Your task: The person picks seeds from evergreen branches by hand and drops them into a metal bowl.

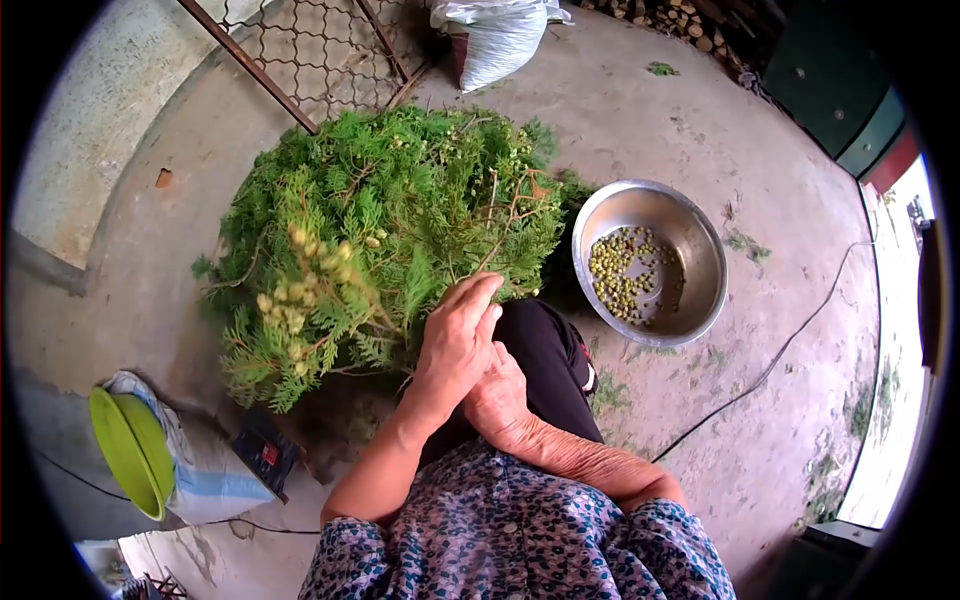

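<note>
My left hand (456,340) is in front of my lap, its fingers pressed together and pointing away from me. My right hand (497,397) is closed just below it, touching it near the palm. Whatever lies between the two hands is hidden. Right beyond them is a large heap of green conifer branches (400,200) with flat, scaly sprays. One branch with pale yellow-green cones (290,310) rises blurred at the heap's left, its stem running toward my left hand. To the right, a steel basin (705,290) holds many small round green seed cones (625,270).
A rusty metal mesh frame (300,60) and a stuffed white sack (505,45) stand behind the heap. At the left are a lime-green plastic basin (125,455) and a dark box (268,452). A black cable (770,365) crosses the concrete floor; firewood (690,25) is stacked at the back.
</note>
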`<state>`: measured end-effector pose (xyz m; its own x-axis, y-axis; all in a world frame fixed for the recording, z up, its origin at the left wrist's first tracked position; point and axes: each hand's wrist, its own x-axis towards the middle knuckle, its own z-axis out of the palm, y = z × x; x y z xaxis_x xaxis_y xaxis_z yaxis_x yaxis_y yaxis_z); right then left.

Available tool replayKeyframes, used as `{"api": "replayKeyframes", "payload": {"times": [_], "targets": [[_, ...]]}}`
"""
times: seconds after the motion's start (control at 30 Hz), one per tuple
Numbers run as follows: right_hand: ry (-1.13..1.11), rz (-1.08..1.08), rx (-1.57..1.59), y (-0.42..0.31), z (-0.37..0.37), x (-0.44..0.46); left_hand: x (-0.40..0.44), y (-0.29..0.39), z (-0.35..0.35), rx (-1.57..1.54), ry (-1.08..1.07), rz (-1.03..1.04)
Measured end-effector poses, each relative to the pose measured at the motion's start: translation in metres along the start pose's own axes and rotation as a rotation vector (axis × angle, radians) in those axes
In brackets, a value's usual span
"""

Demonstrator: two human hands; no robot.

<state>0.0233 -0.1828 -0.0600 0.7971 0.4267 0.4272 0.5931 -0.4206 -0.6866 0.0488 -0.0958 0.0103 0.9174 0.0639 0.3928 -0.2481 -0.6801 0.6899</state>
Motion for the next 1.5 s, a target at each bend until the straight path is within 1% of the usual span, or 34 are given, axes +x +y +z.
{"api": "replayKeyframes", "payload": {"times": [0.03, 0.07, 0.1, 0.13, 0.2, 0.23, 0.27, 0.33, 0.4, 0.47, 0.5, 0.53, 0.6, 0.63, 0.67, 0.7, 0.73, 0.77, 0.8, 0.83, 0.87, 0.93, 0.97, 1.0, 1.07, 1.13, 1.2, 1.27, 1.3, 1.33, 1.4, 1.43, 1.47, 1.5], "targets": [[-0.041, -0.084, -0.036, 0.004, 0.001, -0.003, 0.004, -0.009, 0.008, 0.002, -0.004, -0.004], [-0.082, -0.168, -0.074, 0.007, 0.001, -0.007, 0.008, -0.016, 0.016, 0.178, -0.004, 0.054], [-0.129, -0.149, -0.12, 0.007, 0.002, -0.012, 0.01, -0.02, 0.022, 0.353, -0.007, 0.112], [-0.13, -0.141, -0.115, 0.007, 0.003, -0.014, 0.012, -0.023, 0.024, 0.355, -0.017, 0.11], [-0.203, -0.144, -0.057, 0.009, 0.004, -0.015, 0.016, -0.027, 0.026, 0.575, -0.124, 0.124], [-0.21, -0.175, -0.09, 0.01, 0.003, -0.014, 0.016, -0.033, 0.025, 0.618, -0.158, 0.21], [-0.21, -0.171, -0.086, 0.009, 0.0, -0.014, 0.014, -0.034, 0.023, 0.619, -0.164, 0.21], [-0.33, -0.17, -0.093, 0.009, -0.008, -0.012, 0.012, -0.029, 0.019, 0.711, -0.193, 0.261], [-0.327, -0.174, -0.08, 0.007, -0.011, -0.011, 0.009, -0.032, 0.016, 0.741, -0.186, 0.262], [-0.33, -0.182, -0.064, 0.006, -0.011, -0.009, 0.008, -0.036, 0.015, 0.967, -0.176, 0.131], [-0.346, -0.181, -0.054, 0.007, -0.012, -0.008, 0.01, -0.04, 0.016, 1.0, -0.097, 0.156], [-0.358, -0.179, -0.044, 0.007, -0.012, -0.006, 0.011, -0.041, 0.016, 1.002, -0.095, 0.156], [-0.337, -0.15, 0.02, 0.005, -0.014, -0.005, 0.013, -0.038, 0.013, 1.007, -0.257, 0.09], [-0.317, -0.121, 0.083, 0.005, -0.015, -0.004, 0.012, -0.04, 0.012, 1.007, -0.256, 0.089], [-0.316, -0.123, 0.081, 0.007, -0.014, -0.003, 0.011, -0.042, 0.011, 0.896, -0.194, 0.11], [-0.211, 0.012, 0.283, 0.011, -0.012, -0.002, 0.011, -0.044, 0.01, 0.786, -0.133, 0.132], [-0.104, 0.151, 0.484, 0.014, -0.012, -0.001, 0.011, -0.045, 0.011, 0.785, -0.133, 0.135], [-0.036, 0.313, 0.542, 0.016, -0.014, 0.001, 0.012, -0.046, 0.012, 0.54, -0.017, 0.132], [-0.101, 0.682, 0.82, 0.02, -0.015, 0.004, 0.011, -0.048, 0.013, 0.294, 0.097, 0.126], [-0.007, 0.813, 1.006, 0.024, -0.015, 0.007, 0.01, -0.053, 0.015, 0.204, 0.13, 0.129], [0.091, 0.943, 1.191, 0.029, -0.015, 0.009, 0.01, -0.054, 0.015, 0.204, 0.131, 0.128], [0.216, 0.89, 1.292, 0.032, -0.02, 0.016, 0.01, -0.052, 0.016, 0.113, 0.155, 0.143], [0.258, 0.819, 1.317, 0.032, -0.022, 0.019, 0.01, -0.051, 0.018, 0.047, 0.182, 0.132], [0.3, 0.748, 1.34, 0.034, -0.023, 0.021, 0.009, -0.051, 0.017, 0.047, 0.183, 0.13], [0.304, 0.709, 1.386, 0.037, -0.027, 0.029, 0.006, -0.05, 0.015, 0.023, 0.153, 0.08], [0.188, 0.701, 1.449, 0.046, -0.032, 0.035, 0.003, -0.055, 0.014, 0.057, 0.13, 0.089], [0.227, 0.689, 1.431, 0.047, -0.029, 0.04, -0.001, -0.061, 0.014, 0.089, 0.111, 0.101], [0.239, 0.697, 1.336, 0.056, -0.025, 0.042, -0.002, -0.063, 0.015, 0.002, 0.157, 0.117], [0.187, 0.698, 1.361, 0.056, -0.028, 0.045, -0.003, -0.063, 0.015, 0.0, 0.158, 0.117], [0.185, 0.7, 1.358, 0.059, -0.028, 0.046, -0.004, -0.061, 0.015, -0.06, 0.161, 0.098], [0.072, 0.65, 1.325, 0.063, -0.028, 0.047, -0.005, -0.06, 0.014, -0.118, 0.167, 0.073], [0.079, 0.667, 1.277, 0.064, -0.028, 0.049, -0.005, -0.06, 0.016, -0.118, 0.157, 0.069], [0.143, 0.668, 1.251, 0.063, -0.026, 0.051, -0.005, -0.059, 0.017, -0.118, 0.146, 0.063], [0.157, 0.633, 1.153, 0.065, -0.027, 0.054, -0.005, -0.057, 0.019, -0.024, 0.152, 0.074]]}}
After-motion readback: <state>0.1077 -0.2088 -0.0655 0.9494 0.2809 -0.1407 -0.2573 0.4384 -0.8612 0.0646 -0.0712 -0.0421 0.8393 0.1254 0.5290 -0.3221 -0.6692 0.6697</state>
